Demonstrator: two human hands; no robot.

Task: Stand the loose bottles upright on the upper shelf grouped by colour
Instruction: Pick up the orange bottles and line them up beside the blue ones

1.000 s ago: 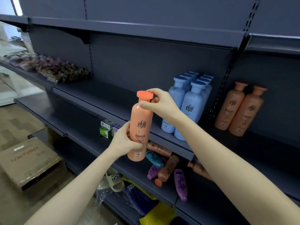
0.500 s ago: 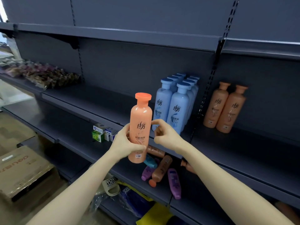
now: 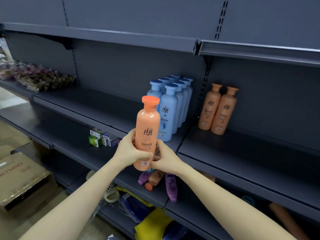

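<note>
Nearest me, both forearms rise from the bottom edge and meet at the centre of the frame. My left hand [image 3: 130, 153] grips the lower half of the orange bottle [image 3: 148, 129], its thumb laid across the front label and the other fingers [image 3: 132, 136] curled round the left side. My right hand [image 3: 167, 158] holds the same bottle from the right, thumb against its base and fingers bent behind it. The bottle stands upright in mid-air, cap uppermost, in front of the shelves and not resting on any of them.

Just below the hands, on the lower shelf [image 3: 97, 158], the loose bottles lie on their sides: a purple bottle [image 3: 171, 187], a brown-orange bottle [image 3: 154, 179] and a smaller purple one [image 3: 144, 177], close together. Left of them sit some small boxes [image 3: 102, 139].

Farther back, on the upper shelf [image 3: 242, 153], the blue bottles [image 3: 168, 115] stand upright in a tight group right of centre. Beyond the upright post, two tan-orange bottles [image 3: 218, 110] stand side by side. Wrapped packets [image 3: 39, 78] lie at the far upper left.
</note>
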